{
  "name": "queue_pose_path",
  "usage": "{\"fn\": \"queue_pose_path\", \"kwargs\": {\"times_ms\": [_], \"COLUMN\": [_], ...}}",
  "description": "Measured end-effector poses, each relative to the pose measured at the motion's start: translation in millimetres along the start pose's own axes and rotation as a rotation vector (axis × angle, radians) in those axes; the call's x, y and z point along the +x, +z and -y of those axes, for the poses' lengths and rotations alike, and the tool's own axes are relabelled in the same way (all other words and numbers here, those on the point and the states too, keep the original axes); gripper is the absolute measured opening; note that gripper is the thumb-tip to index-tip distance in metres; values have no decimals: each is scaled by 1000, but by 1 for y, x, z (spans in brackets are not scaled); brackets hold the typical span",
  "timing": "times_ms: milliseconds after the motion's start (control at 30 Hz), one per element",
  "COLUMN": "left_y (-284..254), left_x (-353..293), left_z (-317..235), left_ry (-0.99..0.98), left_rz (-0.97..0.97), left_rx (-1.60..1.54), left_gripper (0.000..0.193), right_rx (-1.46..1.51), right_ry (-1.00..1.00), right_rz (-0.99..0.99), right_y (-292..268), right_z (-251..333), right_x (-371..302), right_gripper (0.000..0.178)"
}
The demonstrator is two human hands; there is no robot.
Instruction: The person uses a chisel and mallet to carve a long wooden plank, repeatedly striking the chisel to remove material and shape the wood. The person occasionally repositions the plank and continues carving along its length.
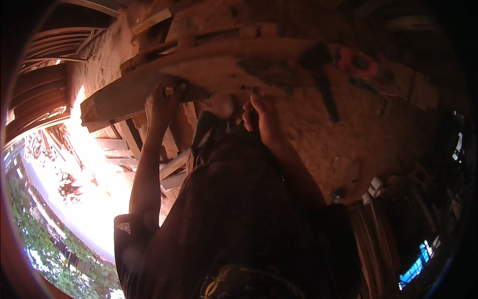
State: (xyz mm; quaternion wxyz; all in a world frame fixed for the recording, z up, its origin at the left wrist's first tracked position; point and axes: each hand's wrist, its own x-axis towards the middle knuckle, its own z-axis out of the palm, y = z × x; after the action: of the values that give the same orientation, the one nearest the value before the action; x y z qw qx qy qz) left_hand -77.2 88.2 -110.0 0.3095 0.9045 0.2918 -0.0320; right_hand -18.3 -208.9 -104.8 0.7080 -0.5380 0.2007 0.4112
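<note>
A long, thick wooden plank point(209, 67) runs across in front of me. My left hand point(160, 102) is curled at its near edge on the left, with a small yellow thing point(169, 91) showing between the fingers, too dark to name. To the right, my right hand point(261, 117) is closed with the thumb uppermost, just short of the plank's near edge. What it holds, if anything, is hidden. Just beyond that thumb lies a small, dark, thin piece point(246, 87). A hammer point(323, 82) lies farther right, its head on the plank and its handle reaching toward me.
Beside the hammer sits a red and black rounded object point(357, 62). Wood pieces point(127, 137) lie under the plank's left end, above a dirt floor point(318, 144). Boards point(376, 234) stand at the lower right. Glaring daylight comes in at left.
</note>
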Motion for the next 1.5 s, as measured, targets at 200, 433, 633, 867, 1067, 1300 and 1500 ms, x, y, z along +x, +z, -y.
{"fn": "queue_pose_path", "kwargs": {"times_ms": [200,433,633,867,1067,1300,1500], "left_y": [1,-3,-1,1,-1,1,3], "left_x": [-3,-1,2,2,2,4,2], "left_z": [-3,1,5,4,1,10,10], "left_ry": [-18,40,44,19,-13,-15,30], "left_rz": [1,-2,-8,-25,10,0,-49], "left_rx": [-64,-41,-53,-45,-38,-38,-58], "left_gripper": [39,39,40,40,41,40,33], "right_rx": [-25,-692,-329,24,77,666,48], "right_ry": [-1,-646,-250,94,-65,138,-29], "right_rz": [8,-203,-8,32,139,475,129], "right_y": [4,-23,-15,-1,-13,-31,-14], "right_z": [13,-51,-30,19,-12,-26,1], "right_x": [-5,35,16,3,18,32,12], "right_gripper": [43,35,40,51,46,45,48]}}
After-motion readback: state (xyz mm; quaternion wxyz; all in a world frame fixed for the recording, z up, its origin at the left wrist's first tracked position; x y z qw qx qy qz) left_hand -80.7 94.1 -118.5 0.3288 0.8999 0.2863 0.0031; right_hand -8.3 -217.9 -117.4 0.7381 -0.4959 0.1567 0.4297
